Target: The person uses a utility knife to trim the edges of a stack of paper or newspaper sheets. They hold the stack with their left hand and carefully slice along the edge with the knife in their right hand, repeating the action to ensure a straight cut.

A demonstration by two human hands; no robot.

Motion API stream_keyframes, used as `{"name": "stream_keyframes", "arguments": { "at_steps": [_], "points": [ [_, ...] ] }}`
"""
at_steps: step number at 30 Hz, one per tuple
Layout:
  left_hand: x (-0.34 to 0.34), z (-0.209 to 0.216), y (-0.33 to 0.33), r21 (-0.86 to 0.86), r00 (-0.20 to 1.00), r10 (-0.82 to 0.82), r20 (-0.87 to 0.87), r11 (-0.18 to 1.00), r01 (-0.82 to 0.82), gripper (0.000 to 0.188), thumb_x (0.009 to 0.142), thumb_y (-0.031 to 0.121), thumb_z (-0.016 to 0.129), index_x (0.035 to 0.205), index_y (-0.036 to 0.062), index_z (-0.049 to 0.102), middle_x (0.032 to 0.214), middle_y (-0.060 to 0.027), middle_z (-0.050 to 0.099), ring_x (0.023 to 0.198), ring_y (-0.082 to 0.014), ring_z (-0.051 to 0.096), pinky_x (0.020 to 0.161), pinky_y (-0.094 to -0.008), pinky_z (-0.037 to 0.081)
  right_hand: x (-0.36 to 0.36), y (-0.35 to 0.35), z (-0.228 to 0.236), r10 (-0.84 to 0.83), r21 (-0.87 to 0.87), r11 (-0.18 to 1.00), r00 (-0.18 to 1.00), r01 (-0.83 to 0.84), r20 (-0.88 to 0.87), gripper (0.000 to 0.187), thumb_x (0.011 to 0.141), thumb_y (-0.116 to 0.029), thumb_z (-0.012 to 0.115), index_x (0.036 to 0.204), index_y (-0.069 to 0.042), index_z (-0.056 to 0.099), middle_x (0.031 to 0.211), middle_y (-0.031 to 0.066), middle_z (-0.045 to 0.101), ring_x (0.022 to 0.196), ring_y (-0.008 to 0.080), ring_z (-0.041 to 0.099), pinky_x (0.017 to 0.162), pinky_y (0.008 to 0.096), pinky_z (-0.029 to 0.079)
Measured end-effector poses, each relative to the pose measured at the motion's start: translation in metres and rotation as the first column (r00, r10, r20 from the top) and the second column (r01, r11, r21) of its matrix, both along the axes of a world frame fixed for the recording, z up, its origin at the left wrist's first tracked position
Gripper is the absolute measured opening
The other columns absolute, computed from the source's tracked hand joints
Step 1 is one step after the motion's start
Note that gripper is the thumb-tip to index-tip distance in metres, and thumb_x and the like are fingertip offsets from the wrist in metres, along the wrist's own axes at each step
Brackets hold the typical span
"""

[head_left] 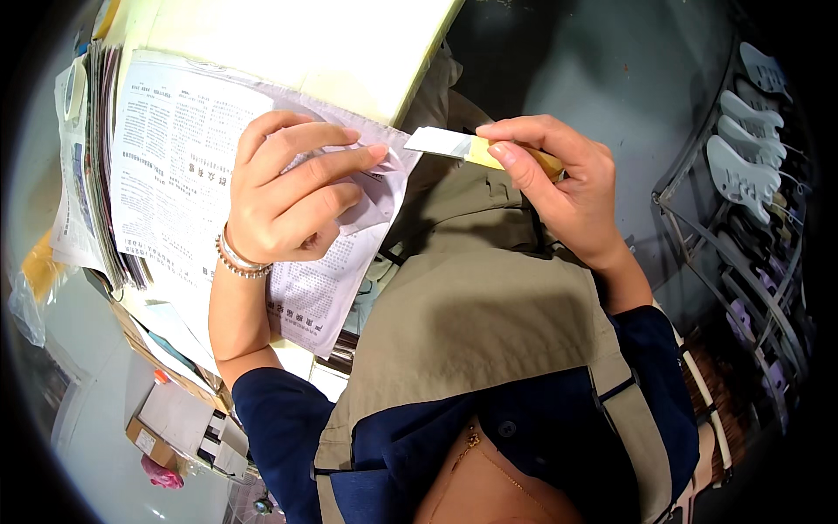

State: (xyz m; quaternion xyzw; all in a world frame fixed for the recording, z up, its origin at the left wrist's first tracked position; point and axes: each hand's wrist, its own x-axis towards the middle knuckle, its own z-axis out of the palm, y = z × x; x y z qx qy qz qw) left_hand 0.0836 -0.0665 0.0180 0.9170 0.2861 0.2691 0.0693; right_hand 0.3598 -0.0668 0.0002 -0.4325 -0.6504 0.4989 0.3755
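In my right hand (559, 166) is a flat-bladed knife with a yellow handle (483, 152), pinched between thumb and fingers. Its wide, bright blade (438, 141) points left, and the tip appears by the corner of a newspaper (175, 166). My left hand (292, 183) hovers in front of that newspaper, fingers half bent and apart, with no object visible in them. Its thumb is mostly hidden. The paper is creased beside the left fingertips, close to the blade. Whether those fingertips touch the paper I cannot tell.
The newspaper lies on a pale yellow table (288, 44) and hangs past its edge. A stack of papers (103, 157) stands at the left. A metal rack (716, 236) with white shaped pieces (742, 170) is on the right. Boxes (179, 419) stand at the lower left.
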Motion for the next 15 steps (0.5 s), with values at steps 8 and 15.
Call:
{"name": "stream_keyframes", "arguments": {
  "at_steps": [8, 15],
  "points": [
    [0.003, -0.005, -0.001, -0.062, 0.999, 0.005, 0.040, 0.998, -0.002, 0.013, 0.061, 0.000, 0.064, 0.070, 0.0085, 0.059, 0.094, -0.0046, 0.070, 0.088, -0.0250, 0.065, 0.078, -0.0400, 0.048, -0.001, 0.019, 0.018, 0.159, -0.032, 0.987, 0.987, -0.158, 0.036, 0.012, 0.093, -0.006, 0.065, 0.102, 0.001, 0.071, 0.081, 0.0034, 0.069, 0.069, 0.0062, 0.058, 0.060, 0.0201, 0.043],
    [0.003, -0.010, 0.000, -0.087, 0.998, -0.015, 0.056, 0.996, 0.020, 0.024, 0.050, -0.001, 0.058, 0.072, 0.0070, 0.060, 0.097, -0.0078, 0.070, 0.085, -0.0281, 0.063, 0.075, -0.0419, 0.044, -0.002, 0.043, 0.028, 0.311, 0.034, 0.947, 0.937, -0.320, 0.159, 0.011, 0.093, -0.006, 0.063, 0.098, 0.002, 0.069, 0.078, 0.0033, 0.068, 0.071, 0.0067, 0.059, 0.064, 0.0215, 0.046]
  ]
}}
